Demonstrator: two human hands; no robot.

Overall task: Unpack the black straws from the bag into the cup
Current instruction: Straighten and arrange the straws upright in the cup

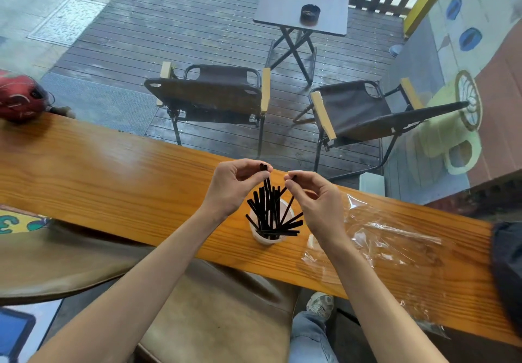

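Observation:
A pale cup (268, 239) stands on the wooden counter (113, 176), with several black straws (268, 210) fanning out of it. Above the cup, my left hand (234, 184) pinches the top ends of one or two straws between thumb and fingers. Just right of it, my right hand (313, 201) pinches the top of another straw that slants down into the cup. The clear plastic bag (378, 244) lies crumpled on the counter to the right of the cup; I see no straws in it.
A red helmet (19, 97) rests at the counter's far left end, and a dark object (508, 266) sits at its right end. Beyond the counter are two folding chairs (214, 94) and a small table with an ashtray (310, 13).

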